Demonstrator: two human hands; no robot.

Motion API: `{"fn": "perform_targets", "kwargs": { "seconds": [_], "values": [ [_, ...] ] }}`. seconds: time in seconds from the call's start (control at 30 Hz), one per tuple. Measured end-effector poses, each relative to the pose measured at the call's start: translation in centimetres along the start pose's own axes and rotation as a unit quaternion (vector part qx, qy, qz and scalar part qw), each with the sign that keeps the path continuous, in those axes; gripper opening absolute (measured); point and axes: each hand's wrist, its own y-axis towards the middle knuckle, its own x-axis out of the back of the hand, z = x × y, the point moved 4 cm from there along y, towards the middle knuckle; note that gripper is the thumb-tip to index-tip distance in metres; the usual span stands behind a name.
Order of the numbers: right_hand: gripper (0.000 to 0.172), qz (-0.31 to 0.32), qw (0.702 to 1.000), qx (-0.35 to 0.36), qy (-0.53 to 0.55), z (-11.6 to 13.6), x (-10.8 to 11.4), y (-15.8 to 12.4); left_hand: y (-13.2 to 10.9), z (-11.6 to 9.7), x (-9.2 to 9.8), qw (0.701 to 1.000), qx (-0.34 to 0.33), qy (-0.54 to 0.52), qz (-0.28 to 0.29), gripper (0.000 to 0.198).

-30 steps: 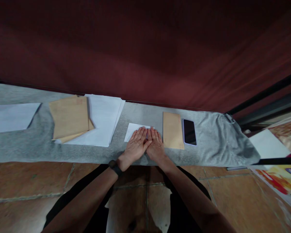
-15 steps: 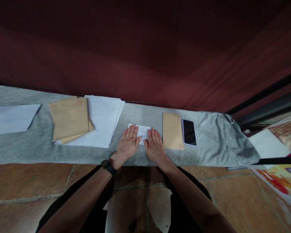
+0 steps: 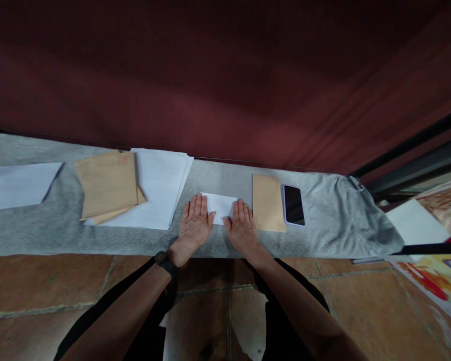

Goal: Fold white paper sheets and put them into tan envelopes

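On the cloth (image 3: pixel 334 215), an envelope (image 3: pixel 268 203) lies between paper (image 3: pixel 221 208) and phone (image 3: pixel 293 204)

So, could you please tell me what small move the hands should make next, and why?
I would probably lift the small white paper by its ends: the left hand and right hand lie flat at its opposite ends, and its visible middle looks flat.

The slip (image 3: pixel 220 206) is showing plain white; the sheets (image 3: pixel 161 185) are showing bluish white; the envelopes (image 3: pixel 110 183) are showing tan with faint reddish print; the phone (image 3: pixel 293 205) is pairing black with lilac; the cloth (image 3: pixel 334 215) is showing mottled grey; the curtain (image 3: pixel 225 90) is showing dark maroon; the floor (image 3: pixel 368 301) is showing orange-brown crossed by pale lines; the watch (image 3: pixel 167 263) and trousers (image 3: pixel 152 331) are showing black; the poster (image 3: pixel 443 286) is mixing red, yellow and white.
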Motion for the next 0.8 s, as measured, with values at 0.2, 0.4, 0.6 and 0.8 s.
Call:
{"fn": "perform_targets", "kwargs": {
  "seconds": [0.2, 0.4, 0.6, 0.8],
  "values": [
    [0.065, 0.0, 0.999, 0.011, 0.034, 0.3, 0.4, 0.1, -0.6, -0.3, 0.7, 0.998, -0.002, -0.013, -0.057, 0.065],
    [0.063, 0.052, 0.99, 0.114, 0.071, 2.5, 0.7, -0.4, -2.3, -2.7, -0.4, 0.986, -0.16, -0.032, -0.016, 0.061],
    [0.068, 0.047, 0.993, 0.103, 0.044, 2.5, 0.6, -1.4, -3.1, -2.6, -0.4, 0.985, -0.171, -0.017, -0.013, 0.062],
    [0.075, 0.029, 0.995, 0.098, 0.023, 1.6, 0.4, -2.1, -3.2, -1.6, 0.3, 0.989, -0.145, -0.021, -0.028, 0.062]
  ]
}}
